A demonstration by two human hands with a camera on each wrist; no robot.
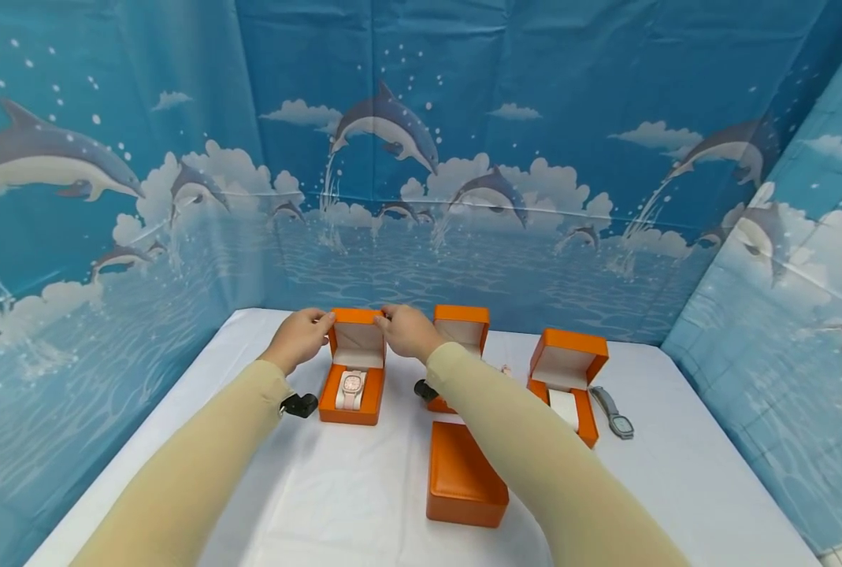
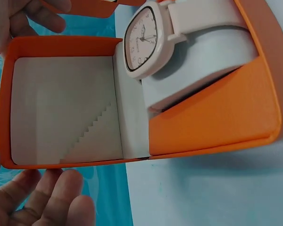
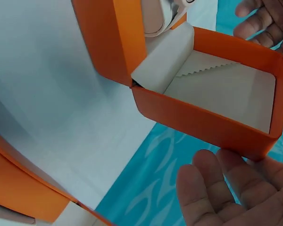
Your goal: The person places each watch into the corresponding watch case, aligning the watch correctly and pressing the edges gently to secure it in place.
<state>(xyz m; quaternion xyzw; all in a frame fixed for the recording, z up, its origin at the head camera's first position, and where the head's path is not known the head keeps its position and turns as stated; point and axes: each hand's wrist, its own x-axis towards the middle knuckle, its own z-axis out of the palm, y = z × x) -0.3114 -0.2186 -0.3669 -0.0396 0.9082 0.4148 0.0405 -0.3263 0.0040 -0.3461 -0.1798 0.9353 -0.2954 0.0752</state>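
Note:
An orange watch box [image 1: 348, 416] stands open on the left part of the table, its lid raised. A pink watch [image 1: 352, 383] with a squarish dial is wrapped round the white cushion [image 2: 203, 66] inside it. My left hand [image 1: 297, 339] holds the left upper corner of the lid, thumb at the rim and fingers along the side. At the opposite corner, my right hand [image 1: 411, 332] grips the lid [image 3: 193, 113] in the same way. The lid's pale lining shows in both wrist views.
A second open orange box [image 1: 461, 313] is partly hidden by my right sleeve. Further right stands another open box [image 1: 575, 343] with a bare white cushion, a grey watch [image 1: 613, 413] beside it. Nearer me lies a shut orange box [image 1: 465, 482]. A dolphin-print curtain [image 1: 392, 260] surrounds the table.

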